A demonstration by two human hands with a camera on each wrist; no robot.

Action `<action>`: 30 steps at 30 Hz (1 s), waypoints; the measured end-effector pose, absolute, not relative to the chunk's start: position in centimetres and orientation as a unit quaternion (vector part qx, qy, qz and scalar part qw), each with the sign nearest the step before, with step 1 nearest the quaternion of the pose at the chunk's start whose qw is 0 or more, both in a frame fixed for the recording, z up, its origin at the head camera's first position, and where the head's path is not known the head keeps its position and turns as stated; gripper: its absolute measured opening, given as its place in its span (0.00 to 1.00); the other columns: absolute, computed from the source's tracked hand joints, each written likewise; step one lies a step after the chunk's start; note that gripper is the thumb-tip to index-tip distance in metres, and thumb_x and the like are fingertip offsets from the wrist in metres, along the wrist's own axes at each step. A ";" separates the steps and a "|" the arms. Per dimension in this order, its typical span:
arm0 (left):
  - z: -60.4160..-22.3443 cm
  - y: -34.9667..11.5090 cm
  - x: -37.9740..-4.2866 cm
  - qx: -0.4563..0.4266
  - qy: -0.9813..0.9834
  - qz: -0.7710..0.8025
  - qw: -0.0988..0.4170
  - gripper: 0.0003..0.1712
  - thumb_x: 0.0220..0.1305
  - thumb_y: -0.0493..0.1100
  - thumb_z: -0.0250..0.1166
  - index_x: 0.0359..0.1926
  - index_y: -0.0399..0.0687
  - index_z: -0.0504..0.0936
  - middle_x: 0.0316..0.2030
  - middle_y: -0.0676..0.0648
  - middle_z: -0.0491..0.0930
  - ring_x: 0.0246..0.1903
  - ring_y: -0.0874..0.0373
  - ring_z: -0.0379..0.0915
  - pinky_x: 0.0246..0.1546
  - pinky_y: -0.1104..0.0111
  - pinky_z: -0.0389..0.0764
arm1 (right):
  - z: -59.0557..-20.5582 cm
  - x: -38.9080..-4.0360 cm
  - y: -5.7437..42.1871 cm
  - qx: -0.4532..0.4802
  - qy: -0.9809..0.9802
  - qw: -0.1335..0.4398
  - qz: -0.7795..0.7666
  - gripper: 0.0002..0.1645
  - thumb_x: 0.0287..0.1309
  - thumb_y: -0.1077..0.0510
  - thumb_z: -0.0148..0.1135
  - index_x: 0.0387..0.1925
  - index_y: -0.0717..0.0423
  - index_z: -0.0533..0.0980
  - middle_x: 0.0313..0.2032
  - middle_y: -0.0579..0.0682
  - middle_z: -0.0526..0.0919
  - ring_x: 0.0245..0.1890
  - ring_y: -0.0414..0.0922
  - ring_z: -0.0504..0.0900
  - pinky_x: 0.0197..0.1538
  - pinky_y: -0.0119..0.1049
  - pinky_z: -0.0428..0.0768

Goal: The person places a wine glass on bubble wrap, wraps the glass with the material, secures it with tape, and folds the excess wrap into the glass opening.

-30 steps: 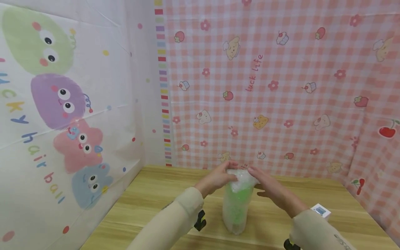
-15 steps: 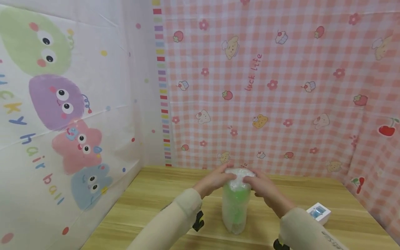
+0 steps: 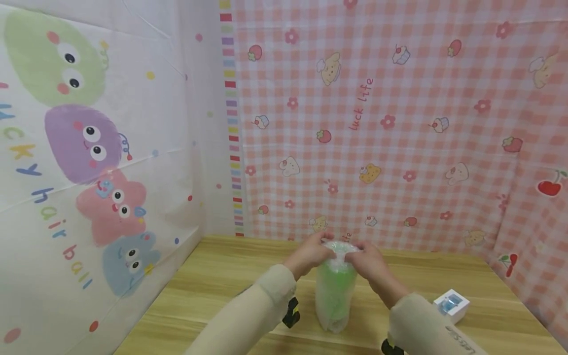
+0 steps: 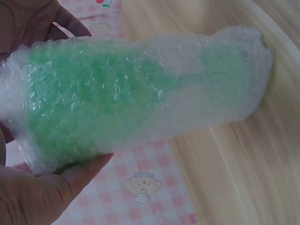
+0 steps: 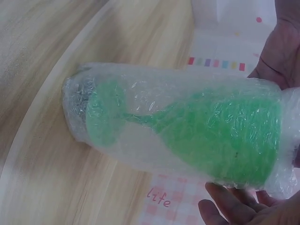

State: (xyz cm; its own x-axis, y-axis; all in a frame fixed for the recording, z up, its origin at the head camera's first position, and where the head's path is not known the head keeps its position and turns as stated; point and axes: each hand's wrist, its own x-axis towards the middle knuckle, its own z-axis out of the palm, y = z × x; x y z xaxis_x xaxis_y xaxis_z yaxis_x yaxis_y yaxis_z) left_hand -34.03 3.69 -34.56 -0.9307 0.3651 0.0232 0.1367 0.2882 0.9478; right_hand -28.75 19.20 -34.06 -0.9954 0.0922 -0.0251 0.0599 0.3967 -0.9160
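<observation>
A green stemmed goblet (image 5: pixel 225 136) stands on the table, wrapped in a sleeve of clear bubble wrap (image 3: pixel 336 301). Its bowl is uppermost and its foot lies near the table, as the right wrist view shows through the plastic. My left hand (image 3: pixel 309 255) holds the left side of the wrap's top, thumb at the near edge and fingers round the back. On the opposite side, my right hand (image 3: pixel 372 262) grips the top edge with its thumb in front. Between the two hands the wrap's top shows green inside. Some of the fingertips are hidden behind the plastic.
To the right of the right forearm, a small white box (image 3: pixel 452 305) with a blue picture sits on the wooden table (image 3: pixel 213 296). A pink checked cloth (image 3: pixel 355 148) hangs behind the table, and a white cartoon-printed cloth (image 3: pixel 168 123) hangs at the left.
My right hand has moved left and now grips the wrap's top edge. The white plastic at the top has parted, and green shows there. The wrapped goblet stays in place.
</observation>
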 end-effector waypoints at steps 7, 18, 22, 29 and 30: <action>-34.9 4.1 -34.2 0.151 0.814 0.558 0.060 0.27 0.55 0.28 0.67 0.57 0.38 0.77 0.50 0.42 0.79 0.45 0.50 0.77 0.45 0.61 0.83 | -33.9 -28.7 19.2 -0.058 -0.870 0.027 0.489 0.35 0.57 0.61 0.59 0.65 0.69 0.66 0.56 0.67 0.75 0.54 0.62 0.74 0.55 0.60 0.75; -34.6 2.2 -34.9 0.193 0.771 0.578 0.185 0.33 0.61 0.38 0.66 0.68 0.42 0.69 0.52 0.46 0.77 0.51 0.51 0.75 0.58 0.51 0.74 | -33.9 -29.3 19.3 -0.063 -0.899 0.035 0.432 0.31 0.58 0.59 0.59 0.62 0.68 0.71 0.51 0.62 0.79 0.46 0.56 0.78 0.45 0.50 0.79; -34.6 2.5 -34.8 0.172 0.784 0.574 0.163 0.34 0.58 0.36 0.70 0.66 0.42 0.71 0.50 0.46 0.77 0.49 0.52 0.75 0.53 0.54 0.78 | -33.9 -29.4 19.3 -0.075 -0.909 0.038 0.409 0.29 0.58 0.58 0.60 0.60 0.66 0.72 0.50 0.61 0.80 0.44 0.55 0.78 0.42 0.48 0.78; -34.6 3.2 -34.3 0.146 0.799 0.570 0.123 0.31 0.53 0.29 0.69 0.60 0.39 0.74 0.48 0.43 0.77 0.46 0.49 0.75 0.47 0.56 0.81 | -34.4 -29.5 19.5 -0.069 -0.902 0.041 0.425 0.27 0.57 0.58 0.62 0.56 0.70 0.71 0.48 0.64 0.78 0.45 0.57 0.77 0.43 0.50 0.78; -34.6 3.3 -34.2 0.144 0.800 0.570 0.121 0.31 0.53 0.28 0.69 0.60 0.39 0.74 0.48 0.43 0.77 0.45 0.49 0.75 0.47 0.56 0.81 | -34.5 -29.5 19.6 -0.056 -0.896 0.041 0.439 0.26 0.57 0.59 0.61 0.55 0.70 0.71 0.48 0.63 0.79 0.45 0.57 0.78 0.44 0.50 0.79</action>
State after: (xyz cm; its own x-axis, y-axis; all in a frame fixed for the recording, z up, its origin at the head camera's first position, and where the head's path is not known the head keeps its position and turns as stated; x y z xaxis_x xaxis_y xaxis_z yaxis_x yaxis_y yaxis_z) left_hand -34.22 3.30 -34.60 -0.9295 0.3678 -0.0288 0.0925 0.3081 0.9469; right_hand -29.49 19.57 -34.54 -0.9904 0.1359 0.0235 0.0646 0.6080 -0.7913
